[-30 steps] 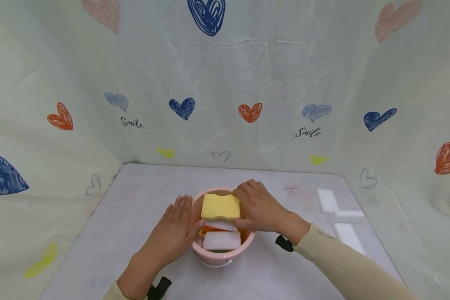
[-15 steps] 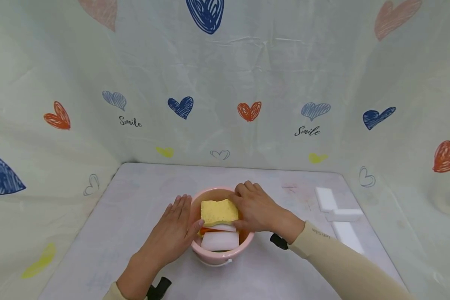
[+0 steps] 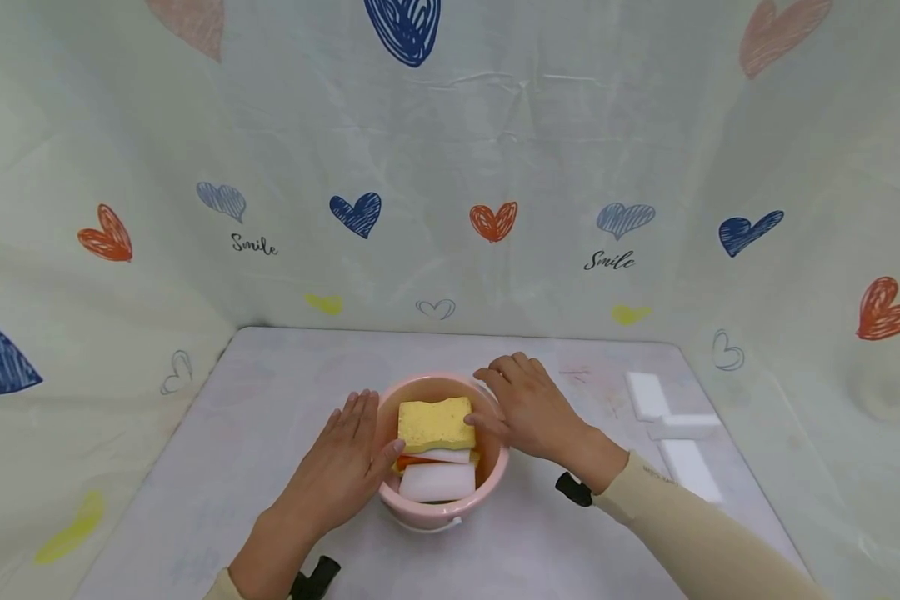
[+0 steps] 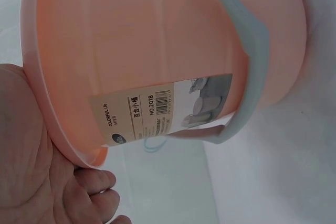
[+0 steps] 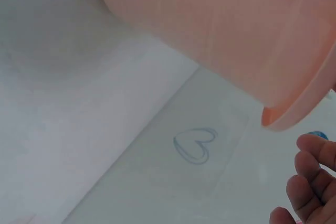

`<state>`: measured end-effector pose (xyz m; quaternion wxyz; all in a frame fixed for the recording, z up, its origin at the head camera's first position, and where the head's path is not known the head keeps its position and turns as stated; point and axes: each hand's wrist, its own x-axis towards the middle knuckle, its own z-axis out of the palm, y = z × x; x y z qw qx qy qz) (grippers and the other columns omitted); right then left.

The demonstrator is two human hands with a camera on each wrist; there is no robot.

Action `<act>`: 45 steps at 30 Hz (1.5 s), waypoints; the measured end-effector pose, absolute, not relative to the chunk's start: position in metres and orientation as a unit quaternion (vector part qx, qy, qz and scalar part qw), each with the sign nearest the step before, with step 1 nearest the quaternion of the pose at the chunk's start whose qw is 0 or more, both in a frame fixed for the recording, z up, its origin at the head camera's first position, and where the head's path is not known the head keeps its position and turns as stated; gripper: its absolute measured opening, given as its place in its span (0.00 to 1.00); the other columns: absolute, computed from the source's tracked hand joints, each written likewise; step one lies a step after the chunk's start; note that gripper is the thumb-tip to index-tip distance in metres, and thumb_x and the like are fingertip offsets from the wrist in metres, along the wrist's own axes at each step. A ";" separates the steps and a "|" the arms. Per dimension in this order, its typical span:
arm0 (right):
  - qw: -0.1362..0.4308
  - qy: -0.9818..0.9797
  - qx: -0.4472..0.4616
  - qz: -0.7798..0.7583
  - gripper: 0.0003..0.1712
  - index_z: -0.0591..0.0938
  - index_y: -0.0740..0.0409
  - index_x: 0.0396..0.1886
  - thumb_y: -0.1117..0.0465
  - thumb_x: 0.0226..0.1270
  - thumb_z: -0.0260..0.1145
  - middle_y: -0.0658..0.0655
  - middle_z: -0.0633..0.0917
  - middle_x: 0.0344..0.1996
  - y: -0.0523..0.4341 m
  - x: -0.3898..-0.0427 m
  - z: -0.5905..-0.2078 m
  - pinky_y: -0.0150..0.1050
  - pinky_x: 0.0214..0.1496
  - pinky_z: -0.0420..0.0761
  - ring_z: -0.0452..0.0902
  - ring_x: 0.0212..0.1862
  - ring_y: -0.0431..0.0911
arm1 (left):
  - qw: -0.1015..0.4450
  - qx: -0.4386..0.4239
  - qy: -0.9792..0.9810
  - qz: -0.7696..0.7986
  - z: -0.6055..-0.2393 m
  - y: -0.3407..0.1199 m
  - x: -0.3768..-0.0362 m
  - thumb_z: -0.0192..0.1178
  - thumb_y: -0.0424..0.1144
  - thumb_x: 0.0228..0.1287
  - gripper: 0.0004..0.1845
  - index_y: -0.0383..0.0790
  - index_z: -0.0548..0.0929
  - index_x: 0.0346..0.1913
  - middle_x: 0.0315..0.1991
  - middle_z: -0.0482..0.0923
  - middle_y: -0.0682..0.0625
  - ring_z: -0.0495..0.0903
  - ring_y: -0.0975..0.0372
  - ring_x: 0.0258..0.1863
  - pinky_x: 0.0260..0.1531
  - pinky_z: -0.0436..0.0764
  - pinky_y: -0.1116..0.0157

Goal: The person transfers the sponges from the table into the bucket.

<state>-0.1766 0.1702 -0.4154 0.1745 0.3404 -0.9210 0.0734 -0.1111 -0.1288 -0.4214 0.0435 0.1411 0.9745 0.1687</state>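
A pink bucket (image 3: 444, 510) stands upright on the table, filled with sponges. Uppermost is a yellow sponge (image 3: 435, 423) with wavy edges; nearer me lies a white block-shaped sponge (image 3: 438, 483). Between them show a second white edge and an orange strip (image 3: 414, 460). Lower contents are hidden. My left hand (image 3: 342, 467) rests with straight fingers on the bucket's left rim, thumb over the opening. Above the right rim hovers my right hand (image 3: 531, 410), its fingers relaxed and holding nothing, the thumb tip close to the yellow sponge.
A pale grey handle (image 4: 257, 61) hangs down the bucket's side, beside a printed label (image 4: 139, 114). The whitish table (image 3: 300, 358) ends at a curtain (image 3: 540, 167) printed with hearts, behind and at both sides. Bright reflections lie on the table's right side.
The yellow sponge has settled lower and nearer me in the bucket. My right hand has released it and drawn back to the right. The left hand stays at the rim.
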 end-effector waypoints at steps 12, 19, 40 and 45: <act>0.277 -0.926 0.232 0.109 0.27 0.83 0.65 0.52 0.51 0.63 0.78 0.63 0.83 0.46 0.241 -0.182 -0.429 0.56 0.49 0.77 0.76 0.49 0.61 | 0.028 0.146 0.971 0.188 -0.425 -0.128 -0.110 0.45 0.64 0.82 0.47 0.30 0.49 0.84 0.84 0.52 0.34 0.48 0.42 0.85 0.82 0.52 0.40; 0.311 -0.935 0.160 0.061 0.26 0.82 0.69 0.50 0.54 0.61 0.76 0.68 0.85 0.45 0.303 -0.164 -0.458 0.59 0.44 0.77 0.78 0.49 0.66 | 0.036 0.141 0.971 0.188 -0.424 -0.127 -0.109 0.44 0.65 0.82 0.48 0.30 0.48 0.84 0.85 0.50 0.34 0.47 0.42 0.85 0.82 0.51 0.40; 0.196 -0.978 -0.068 0.022 0.45 0.72 0.78 0.46 0.44 0.47 0.82 0.79 0.78 0.40 0.414 -0.071 -0.525 0.62 0.34 0.69 0.71 0.41 0.72 | 0.025 0.143 0.973 0.181 -0.429 -0.126 -0.109 0.43 0.65 0.82 0.48 0.29 0.48 0.84 0.84 0.51 0.34 0.48 0.42 0.85 0.82 0.53 0.40; 0.154 -0.982 -0.102 0.031 0.38 0.70 0.73 0.36 0.44 0.51 0.79 0.74 0.75 0.32 0.423 -0.062 -0.531 0.57 0.32 0.65 0.70 0.37 0.69 | 0.029 0.144 0.972 0.185 -0.429 -0.125 -0.108 0.44 0.65 0.82 0.48 0.30 0.48 0.84 0.84 0.51 0.34 0.47 0.42 0.85 0.82 0.52 0.40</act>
